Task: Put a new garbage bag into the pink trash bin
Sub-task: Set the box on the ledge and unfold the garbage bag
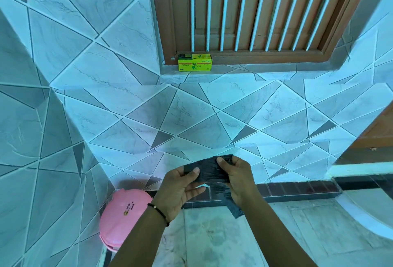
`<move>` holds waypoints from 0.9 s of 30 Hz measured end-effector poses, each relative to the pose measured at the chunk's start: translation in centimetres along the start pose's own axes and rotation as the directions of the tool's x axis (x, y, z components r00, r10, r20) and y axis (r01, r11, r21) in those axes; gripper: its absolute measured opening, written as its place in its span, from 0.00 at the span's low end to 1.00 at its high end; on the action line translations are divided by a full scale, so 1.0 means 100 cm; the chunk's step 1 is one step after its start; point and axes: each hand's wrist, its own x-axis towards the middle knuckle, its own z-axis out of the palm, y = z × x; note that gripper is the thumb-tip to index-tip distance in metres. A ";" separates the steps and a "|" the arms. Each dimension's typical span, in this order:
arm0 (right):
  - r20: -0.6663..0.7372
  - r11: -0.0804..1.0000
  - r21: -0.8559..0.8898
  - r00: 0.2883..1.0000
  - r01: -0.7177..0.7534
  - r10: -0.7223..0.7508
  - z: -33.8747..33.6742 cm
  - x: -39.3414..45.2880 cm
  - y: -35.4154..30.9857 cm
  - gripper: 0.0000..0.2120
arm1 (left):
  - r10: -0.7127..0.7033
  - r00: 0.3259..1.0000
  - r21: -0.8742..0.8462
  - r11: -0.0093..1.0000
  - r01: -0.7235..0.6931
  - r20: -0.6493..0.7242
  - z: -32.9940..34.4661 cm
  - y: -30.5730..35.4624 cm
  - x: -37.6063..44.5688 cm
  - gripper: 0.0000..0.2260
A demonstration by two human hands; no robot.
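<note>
Both hands raised in front of a tiled wall [191, 117], sharing one folded black garbage bag [209, 172]. Left hand [180, 190]: palm turned up toward the camera, thumb pressed onto the bag's left end, fingers curled beneath it, so a pinching grip on the plastic. Black beaded bracelet [159, 213] around the left wrist. Right hand [238, 179]: thumb on the bag's upper right edge, fingers wrapped behind, likewise a pinching grip on the same bag. Bag stretched flat between the two thumbs, crinkled and still mostly folded, with a loose tail hanging down below the right palm toward the floor [234, 234]. Pink trash bin [122, 217] low at the left, tucked in the corner against the wall, just left of the left forearm; only its rounded pink lid visible, closed, with small dark markings on top; well below the bag and not touching it. Higher up, on the window ledge [234, 73], a yellow-green box [195, 62] of bin bags lying on its side, set against the brown wooden window frame [165, 22] with white bars. Dark tile strip [297, 190] along the base of the wall, at the right.
</note>
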 end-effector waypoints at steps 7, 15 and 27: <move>0.085 0.906 -0.423 0.994 -0.032 0.075 -0.008 -0.011 -0.008 0.20 | 0.153 0.975 0.056 0.988 -0.145 -0.163 -0.005 -0.006 0.005 0.04; 0.336 0.534 -0.677 0.858 0.507 -0.390 0.003 -0.031 -0.018 0.14 | 0.304 0.936 0.217 0.940 -0.264 -0.179 0.002 -0.010 0.002 0.09; 0.484 0.551 -0.669 0.855 0.498 -0.186 0.015 -0.048 -0.011 0.14 | 0.342 0.935 0.207 0.925 -0.318 -0.092 -0.001 -0.008 -0.007 0.09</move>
